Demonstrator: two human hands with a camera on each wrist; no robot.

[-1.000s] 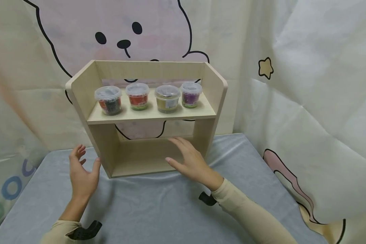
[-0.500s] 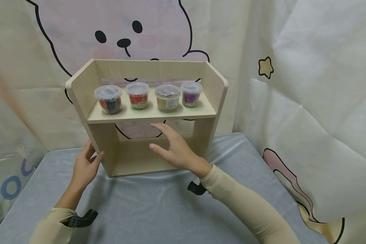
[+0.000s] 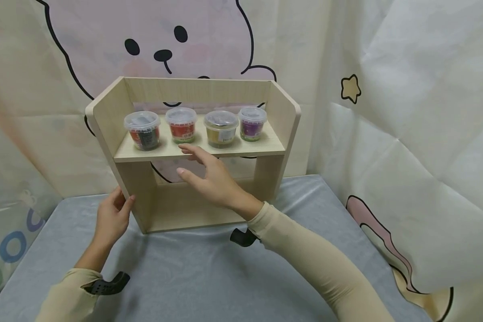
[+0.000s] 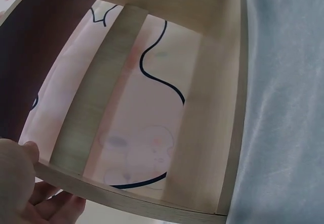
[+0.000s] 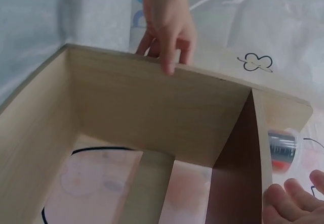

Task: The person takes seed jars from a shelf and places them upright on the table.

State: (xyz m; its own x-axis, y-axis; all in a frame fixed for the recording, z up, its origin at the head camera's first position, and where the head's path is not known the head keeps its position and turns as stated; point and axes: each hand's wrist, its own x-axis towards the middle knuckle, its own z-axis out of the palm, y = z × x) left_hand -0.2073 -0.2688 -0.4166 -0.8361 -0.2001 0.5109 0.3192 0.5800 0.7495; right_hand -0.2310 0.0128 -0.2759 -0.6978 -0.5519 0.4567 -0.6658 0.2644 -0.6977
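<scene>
A pale wooden two-tier shelf [image 3: 201, 151] stands on the cloth-covered table. My left hand [image 3: 112, 217] grips its left side panel low down, thumb at the front edge and fingers outside, as the left wrist view shows at the panel edge [image 4: 126, 201]. My right hand [image 3: 213, 181] is in front of the upper board, fingers fairly straight and holding nothing. Its fingertips overlap the board's front edge below the red-labelled tub [image 3: 181, 126]. Along that board stand a dark-and-red tub [image 3: 143, 132], a yellowish tub [image 3: 221, 129] and a purple tub [image 3: 252, 125], all with clear lids.
A blue-grey cloth [image 3: 185, 273] covers the table. Behind the shelf hangs a curtain with a bear drawing [image 3: 104, 27]; another pale curtain [image 3: 426, 112] hangs at the right. The shelf's lower tier [image 3: 193, 210] has an open back.
My left hand has come in to the shelf's left panel and taken hold of it. My right hand has moved left and up toward the upper board. The tubs stay in place.
</scene>
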